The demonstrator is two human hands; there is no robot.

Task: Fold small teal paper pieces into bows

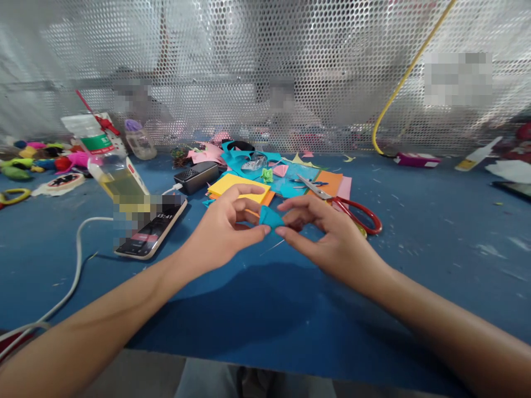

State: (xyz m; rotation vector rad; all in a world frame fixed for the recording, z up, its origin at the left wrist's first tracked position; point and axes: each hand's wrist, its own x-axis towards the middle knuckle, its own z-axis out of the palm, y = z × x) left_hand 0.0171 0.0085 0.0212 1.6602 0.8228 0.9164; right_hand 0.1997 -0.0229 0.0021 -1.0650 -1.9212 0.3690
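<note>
While both hands are raised above the middle of the table (435, 276), they hold between them one small blue folded paper (270, 219), which does not touch the surface. The left hand (219, 226) pinches its left side with the thumb and a finger behind, and the forefinger is lifted and curved above it. The right hand (332, 232) pinches the right side between thumb and forefinger; its other fingers are bent and partly hidden. A shadow lies below, towards the near edge.

Just beyond the left hand, on the side of the far edge, is a pile of yellow paper (232, 185), with orange sheets under it. Behind this pile lie a green folded piece (267, 176) and a pink folded piece (281, 170), among cut blue and pink scraps. Beyond the right hand, the red-handled scissors (332, 197) lie with their blades open, partly on orange paper (338, 182).

Nearer to the left edge, a phone (164, 221) lies with its screen up, close to a bottle (120, 185) with yellowish liquid. A black device (198, 177) with a white plug is between the phone and the scraps. Towards the far right corner rests a purple box (417, 160), near a yellow cable (398, 88).
</note>
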